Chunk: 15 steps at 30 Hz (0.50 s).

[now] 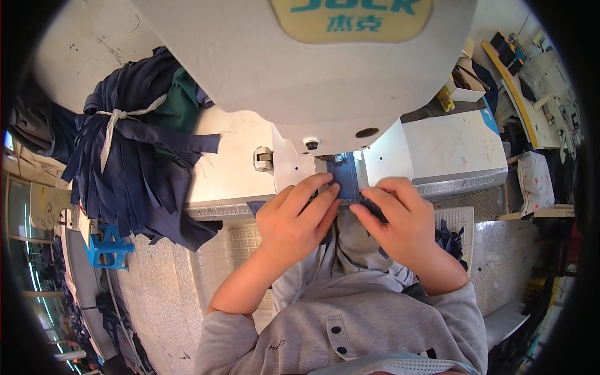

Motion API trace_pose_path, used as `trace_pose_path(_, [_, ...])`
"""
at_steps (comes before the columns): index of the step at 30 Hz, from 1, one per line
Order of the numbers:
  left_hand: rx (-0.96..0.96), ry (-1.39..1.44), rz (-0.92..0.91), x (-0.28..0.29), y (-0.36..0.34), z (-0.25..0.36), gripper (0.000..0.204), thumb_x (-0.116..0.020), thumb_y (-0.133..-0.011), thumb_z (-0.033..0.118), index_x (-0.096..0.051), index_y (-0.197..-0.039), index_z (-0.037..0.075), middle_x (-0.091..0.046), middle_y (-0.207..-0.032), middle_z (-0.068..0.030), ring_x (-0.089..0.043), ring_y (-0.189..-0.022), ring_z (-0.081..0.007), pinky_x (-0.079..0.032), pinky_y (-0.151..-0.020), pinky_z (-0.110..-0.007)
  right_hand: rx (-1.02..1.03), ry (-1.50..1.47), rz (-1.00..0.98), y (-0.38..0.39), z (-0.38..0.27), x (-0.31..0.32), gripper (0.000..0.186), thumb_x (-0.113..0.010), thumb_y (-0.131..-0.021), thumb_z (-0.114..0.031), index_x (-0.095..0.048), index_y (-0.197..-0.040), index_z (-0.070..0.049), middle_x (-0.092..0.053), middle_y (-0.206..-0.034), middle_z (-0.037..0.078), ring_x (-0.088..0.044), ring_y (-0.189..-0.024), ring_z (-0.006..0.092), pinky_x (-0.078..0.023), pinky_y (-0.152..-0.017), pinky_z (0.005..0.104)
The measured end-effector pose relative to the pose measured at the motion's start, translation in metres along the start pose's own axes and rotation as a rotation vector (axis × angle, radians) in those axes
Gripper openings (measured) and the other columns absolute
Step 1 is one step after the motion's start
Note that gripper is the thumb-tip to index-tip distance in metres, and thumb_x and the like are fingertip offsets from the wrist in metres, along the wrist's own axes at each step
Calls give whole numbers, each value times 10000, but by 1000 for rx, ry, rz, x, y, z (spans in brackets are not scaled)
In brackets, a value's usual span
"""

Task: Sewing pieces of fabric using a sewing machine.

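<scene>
We seem mid-seam, our loosely curled left hand [299,217] resting fingertips on the blue strip [342,180] between our hands, our right hand [397,215] part-open beside it, either grip unclear, and straight feeding toward the presser foot [340,158] just ahead seems called for.

Mach. head [300,87] blocks fwd, bundle [128,140] L; room R.

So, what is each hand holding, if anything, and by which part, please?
Left hand: fingertips on the left edge of blue fabric; right hand: by its right edge. Whether either grips cannot be told.
</scene>
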<state>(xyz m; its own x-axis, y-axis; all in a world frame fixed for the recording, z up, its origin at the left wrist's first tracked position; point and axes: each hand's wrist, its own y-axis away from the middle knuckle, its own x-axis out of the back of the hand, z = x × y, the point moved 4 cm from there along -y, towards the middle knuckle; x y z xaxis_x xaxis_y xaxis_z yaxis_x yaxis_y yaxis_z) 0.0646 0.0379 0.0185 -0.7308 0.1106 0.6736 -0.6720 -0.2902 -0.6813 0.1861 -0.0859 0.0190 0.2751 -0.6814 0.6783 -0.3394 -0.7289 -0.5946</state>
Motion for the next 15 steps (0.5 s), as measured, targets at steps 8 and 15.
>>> trace_pose_path(8, [-9,17,-20,1,3,0,260,-821,-701,90,-739,-948,94,-703,-1037,-27,-647,-670,-161,-508,-555,-263,12,17,-13,0,-5,1,244,-821,-801,-212,-711,-980,-87,-633,-937,31,-612,-574,169,-484,-501,284])
trace_pose_path(15, [12,151,-8,11,-4,2,223,-791,-748,93,-735,-964,87,-705,-1054,-65,-692,-735,-209,-548,-613,-294,68,61,65,-1,-2,-13,379,-865,-587,-99,-782,-956,-130,-628,-993,-16,-498,-518,90,-407,-473,253])
